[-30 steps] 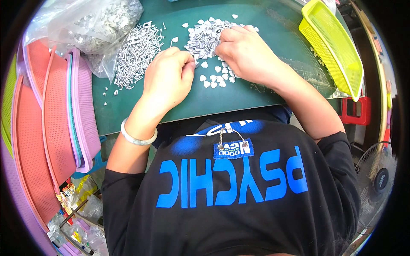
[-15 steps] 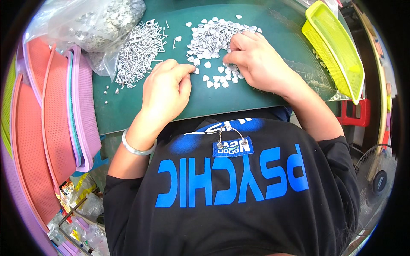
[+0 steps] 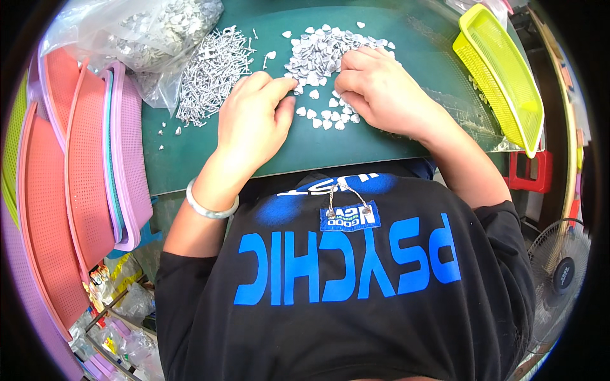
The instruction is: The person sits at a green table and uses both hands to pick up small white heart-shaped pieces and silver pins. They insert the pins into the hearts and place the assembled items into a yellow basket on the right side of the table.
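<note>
1. Head view: hearts [image 3: 314, 56] lie piled and loose on the counter [image 3: 222, 159].
2. Left hand [image 3: 255, 117]: thumb and index apart, near hearts.
3. Right hand [image 3: 382, 92]: drawn back, now over loose hearts; curled, contents hidden.

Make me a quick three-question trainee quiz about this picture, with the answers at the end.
1. True or false: the pale bracelet is on the right arm.
2. The right hand is at: A) silver pins; B) heart-shaped pieces; C) the fan.
3. Fill in: the long mesh basket on the right is ____.

Key: 1. False: the bracelet is on the left arm. 2. B. 3. Yellow-green.
</note>
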A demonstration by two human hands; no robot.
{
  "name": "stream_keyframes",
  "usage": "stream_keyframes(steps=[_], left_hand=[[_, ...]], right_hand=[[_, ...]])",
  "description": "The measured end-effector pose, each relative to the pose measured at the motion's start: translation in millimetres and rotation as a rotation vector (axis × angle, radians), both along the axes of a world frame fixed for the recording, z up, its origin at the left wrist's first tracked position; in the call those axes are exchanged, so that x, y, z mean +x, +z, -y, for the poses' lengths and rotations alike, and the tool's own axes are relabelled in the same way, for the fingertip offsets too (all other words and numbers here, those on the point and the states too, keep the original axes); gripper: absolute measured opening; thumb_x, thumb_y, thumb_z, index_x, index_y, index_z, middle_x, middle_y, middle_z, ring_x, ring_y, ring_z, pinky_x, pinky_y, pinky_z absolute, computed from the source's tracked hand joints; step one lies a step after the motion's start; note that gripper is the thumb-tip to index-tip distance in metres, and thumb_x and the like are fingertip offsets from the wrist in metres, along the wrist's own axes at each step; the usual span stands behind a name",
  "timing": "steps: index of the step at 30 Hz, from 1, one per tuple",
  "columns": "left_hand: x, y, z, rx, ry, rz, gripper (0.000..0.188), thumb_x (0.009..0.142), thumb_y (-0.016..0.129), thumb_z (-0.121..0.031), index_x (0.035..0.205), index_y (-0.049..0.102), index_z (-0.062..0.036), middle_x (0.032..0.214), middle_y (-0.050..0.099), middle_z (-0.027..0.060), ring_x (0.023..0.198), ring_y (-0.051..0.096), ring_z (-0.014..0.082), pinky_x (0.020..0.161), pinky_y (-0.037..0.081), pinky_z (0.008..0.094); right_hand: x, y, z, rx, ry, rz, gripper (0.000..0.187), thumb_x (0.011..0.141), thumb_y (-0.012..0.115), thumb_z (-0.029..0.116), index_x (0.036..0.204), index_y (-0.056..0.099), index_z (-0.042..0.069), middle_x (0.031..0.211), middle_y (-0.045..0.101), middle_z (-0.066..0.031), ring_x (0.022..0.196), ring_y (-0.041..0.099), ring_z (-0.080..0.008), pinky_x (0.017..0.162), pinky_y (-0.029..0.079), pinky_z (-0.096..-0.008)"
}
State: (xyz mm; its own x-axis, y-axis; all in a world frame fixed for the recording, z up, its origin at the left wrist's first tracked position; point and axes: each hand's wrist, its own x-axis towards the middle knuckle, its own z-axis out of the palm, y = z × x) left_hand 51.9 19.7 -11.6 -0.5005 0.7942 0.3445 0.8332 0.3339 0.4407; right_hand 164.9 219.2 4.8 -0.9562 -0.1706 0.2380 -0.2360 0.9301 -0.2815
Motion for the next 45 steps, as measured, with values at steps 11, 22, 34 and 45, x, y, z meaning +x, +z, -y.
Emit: stream_keyframes(steps=[11,22,34,45], left_hand=[[-6,-5,-10,0.005,-0.024,-0.020,0.005,0.080,0.068,-0.013,0.083,0.067,-0.0086,0.078,0.056,0.0068,0.078,0.058,0.0285,0.068,0.049,0.0397],[-5,4,14,-0.103,0.057,0.137,0.009,0.082,0.068,-0.010,0.080,0.065,-0.0023,0.071,0.055,0.0077,0.064,0.054,0.0210,0.061,0.044,0.0333],[-4,2,25,-0.025,0.038,0.207,0.012,0.083,0.062,-0.005,0.090,0.071,-0.0058,0.075,0.058,0.0088,0.070,0.058,0.0252,0.066,0.047,0.0360],[-19,2,2,-0.003,-0.035,0.074,0.016,0.079,0.065,-0.008,0.093,0.071,-0.0116,0.082,0.059,0.0075,0.083,0.060,0.0288,0.072,0.050,0.0396]], right_hand=[[-7,-10,3,0.083,-0.014,-0.080,0.017,0.075,0.062,0.007,0.090,0.071,0.007,0.089,0.060,-0.0107,0.093,0.059,-0.0278,0.086,0.046,-0.0396],[0,-3,-1,-0.066,-0.015,-0.056,0.013,0.079,0.062,0.005,0.090,0.070,0.004,0.086,0.058,-0.0093,0.087,0.058,-0.0292,0.080,0.046,-0.0396],[-5,-3,12,-0.016,0.067,-0.038,0.016,0.080,0.062,0.005,0.094,0.069,0.004,0.085,0.054,-0.0089,0.088,0.056,-0.0287,0.084,0.043,-0.0394],[-16,-6,27,0.042,0.090,-0.029,0.017,0.076,0.060,0.007,0.088,0.072,0.009,0.086,0.060,-0.0085,0.093,0.060,-0.0274,0.084,0.044,-0.0391]])
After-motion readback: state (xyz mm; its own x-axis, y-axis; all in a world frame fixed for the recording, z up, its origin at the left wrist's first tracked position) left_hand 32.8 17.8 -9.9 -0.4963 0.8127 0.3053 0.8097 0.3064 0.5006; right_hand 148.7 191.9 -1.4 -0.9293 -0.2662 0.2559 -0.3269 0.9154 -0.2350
